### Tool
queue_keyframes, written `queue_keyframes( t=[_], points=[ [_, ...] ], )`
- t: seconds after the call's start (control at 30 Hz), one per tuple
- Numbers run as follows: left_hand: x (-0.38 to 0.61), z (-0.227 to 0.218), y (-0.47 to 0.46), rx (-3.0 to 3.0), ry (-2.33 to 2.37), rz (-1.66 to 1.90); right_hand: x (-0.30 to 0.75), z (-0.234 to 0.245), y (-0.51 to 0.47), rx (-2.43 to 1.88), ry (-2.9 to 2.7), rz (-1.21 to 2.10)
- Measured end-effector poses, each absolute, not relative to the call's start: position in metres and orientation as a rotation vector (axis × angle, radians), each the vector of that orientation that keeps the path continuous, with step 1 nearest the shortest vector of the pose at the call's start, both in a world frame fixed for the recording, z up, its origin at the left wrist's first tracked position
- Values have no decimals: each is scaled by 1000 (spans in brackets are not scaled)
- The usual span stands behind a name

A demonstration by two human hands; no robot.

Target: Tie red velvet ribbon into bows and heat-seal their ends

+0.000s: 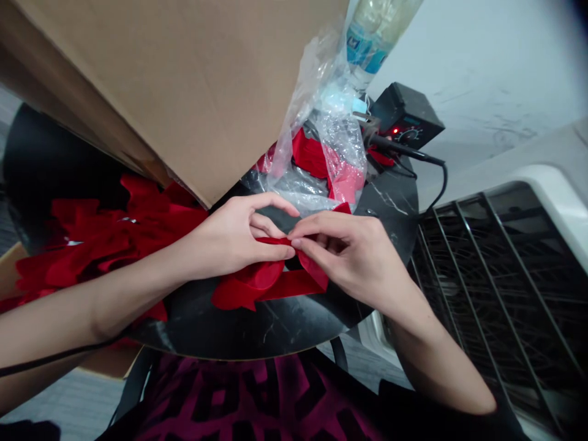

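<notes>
A red fabric ribbon bow [261, 283] lies on the round black marble tabletop [275, 324], its loop rising between my hands. My left hand [232, 236] curls around the ribbon's left side, and my right hand [342, 254] pinches the band between thumb and fingers. The fingertips of both hands nearly meet above the bow. To the left, under my left forearm, spreads a heap of red fabric [105, 239], partly hidden by the arm. Part of the bow is hidden by my fingers.
A cardboard box [174, 79] overhangs the table's far left. Behind my hands are a clear plastic bag [321, 159] with red material, a water bottle [374, 37], and a black heated tool station [407, 116] with a corded handle [399, 149]. A dark metal grille [500, 294] stands at right.
</notes>
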State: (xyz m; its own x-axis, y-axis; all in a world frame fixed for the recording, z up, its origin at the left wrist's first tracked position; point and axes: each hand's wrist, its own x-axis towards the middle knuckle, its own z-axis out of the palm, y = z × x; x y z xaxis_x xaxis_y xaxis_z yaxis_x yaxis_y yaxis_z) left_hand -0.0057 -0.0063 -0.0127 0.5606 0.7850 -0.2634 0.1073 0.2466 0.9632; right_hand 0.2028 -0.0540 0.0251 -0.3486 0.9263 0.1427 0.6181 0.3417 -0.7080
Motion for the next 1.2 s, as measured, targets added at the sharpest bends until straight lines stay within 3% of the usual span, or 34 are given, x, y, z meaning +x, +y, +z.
queue_keyframes(
  t=[0.2,0.37,0.43,0.6,0.73,0.9,1.07,1.13,1.2],
  points=[
    [-8,-4,-5,1281,896,738,215,30,-85,-1776,-1895,221],
    [-9,-6,-9,1312,840,842,217,-4,-76,-1575,-1618,806],
    [-10,-7,-8,1294,821,836,218,-5,-70,-1494,-1589,841],
    [-10,-7,-5,1131,803,746,225,20,-67,-1446,-2017,336],
    [-10,-6,-4,1184,946,953,212,27,-83,-1595,-1723,-51],
    [-10,-6,-9,1291,989,1081,168,7,-96,-1583,-1591,508],
    [-9,-5,-12,1244,915,1107,145,-7,-83,-1501,-1685,196],
    [-9,-4,-11,1156,919,1086,143,-9,-80,-1518,-1620,265],
    [-8,-3,-9,1043,919,1058,142,-12,-80,-1518,-1408,533]
  ],
)
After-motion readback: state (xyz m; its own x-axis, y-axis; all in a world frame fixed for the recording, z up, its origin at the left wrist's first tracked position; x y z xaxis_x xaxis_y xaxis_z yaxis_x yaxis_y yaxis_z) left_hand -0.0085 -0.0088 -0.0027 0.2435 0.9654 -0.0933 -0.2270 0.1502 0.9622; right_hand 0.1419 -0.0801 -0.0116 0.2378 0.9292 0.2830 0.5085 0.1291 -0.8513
